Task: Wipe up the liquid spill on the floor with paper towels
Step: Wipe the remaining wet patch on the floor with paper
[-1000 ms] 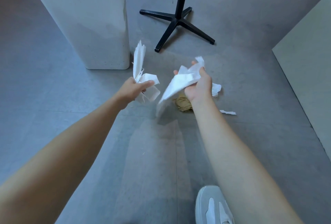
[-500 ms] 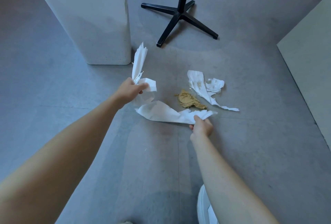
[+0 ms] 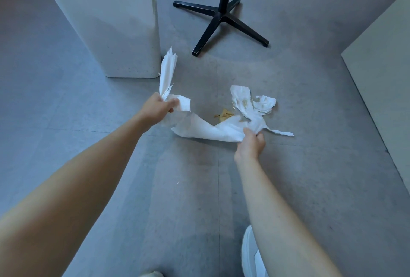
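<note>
My left hand (image 3: 158,107) grips a bunch of white paper towels (image 3: 168,70) that sticks up above the fist. My right hand (image 3: 251,143) pinches one end of a spread white towel sheet (image 3: 206,129) low over the grey floor. That sheet covers most of a brown soaked wad (image 3: 225,113). Just beyond lie stained, crumpled towel pieces (image 3: 246,101) with a torn strip (image 3: 282,132) trailing right. A faint wet sheen shows on the floor (image 3: 193,165) in front of my hands.
A tall white bin (image 3: 111,21) stands at the back left. A black cross-shaped stand base (image 3: 221,17) is behind the towels. A pale panel (image 3: 386,77) edges the right side. My white shoe (image 3: 250,254) is at the bottom right.
My right hand came down from chest height to the floor with its towel sheet, then slid right, dragging the sheet over the brown wad. The left hand stayed nearly still.
</note>
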A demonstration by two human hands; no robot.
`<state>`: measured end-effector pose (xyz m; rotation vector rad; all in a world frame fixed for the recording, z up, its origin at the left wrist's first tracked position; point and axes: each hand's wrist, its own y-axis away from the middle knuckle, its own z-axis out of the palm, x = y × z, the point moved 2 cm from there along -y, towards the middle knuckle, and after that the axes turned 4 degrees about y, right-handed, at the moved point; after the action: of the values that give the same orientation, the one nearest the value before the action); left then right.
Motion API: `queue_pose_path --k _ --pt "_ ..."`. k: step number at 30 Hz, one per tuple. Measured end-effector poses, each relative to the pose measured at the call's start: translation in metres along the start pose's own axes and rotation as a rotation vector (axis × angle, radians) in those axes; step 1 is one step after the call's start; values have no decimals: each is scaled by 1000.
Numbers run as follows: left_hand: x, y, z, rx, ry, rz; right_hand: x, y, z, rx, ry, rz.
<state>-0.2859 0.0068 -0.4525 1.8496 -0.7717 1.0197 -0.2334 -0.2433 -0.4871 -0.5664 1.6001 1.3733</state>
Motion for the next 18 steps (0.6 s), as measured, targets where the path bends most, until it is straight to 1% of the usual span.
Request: queue_pose_path --k 3,5,6,7,8,9,10,11,12,13,15,18 --pt "2 3 -3 -18 2 9 14 -4 -28 257 249 50" --pt "2 3 -5 -19 -4 9 17 -3 -41 399 575 87" --pt "2 3 -6 -18 -7 8 16 0 -44 457 708 64" --pt "1 3 -6 -21 -10 5 14 6 -45 492 803 3" --pt "0 3 -6 -24 -12 5 12 11 -44 507 863 -100" --pt "0 2 -5 -29 -19 5 11 15 -41 492 912 -231" --pt "-1 2 -4 -33 -23 10 11 17 -35 437 980 -376" --pt "-1 1 -3 -37 -28 12 13 19 -28 334 1071 -505" --pt "-1 0 -2 -40 -31 12 16 20 -20 208 1167 -594" --pt "-1 0 -1 -42 -36 11 20 19 -12 91 1248 -634" --pt "-1 -1 1 -44 -45 6 25 20 2 -52 1311 -565" --pt "-2 -1 1 -41 -45 0 30 24 16 -124 1378 -430"
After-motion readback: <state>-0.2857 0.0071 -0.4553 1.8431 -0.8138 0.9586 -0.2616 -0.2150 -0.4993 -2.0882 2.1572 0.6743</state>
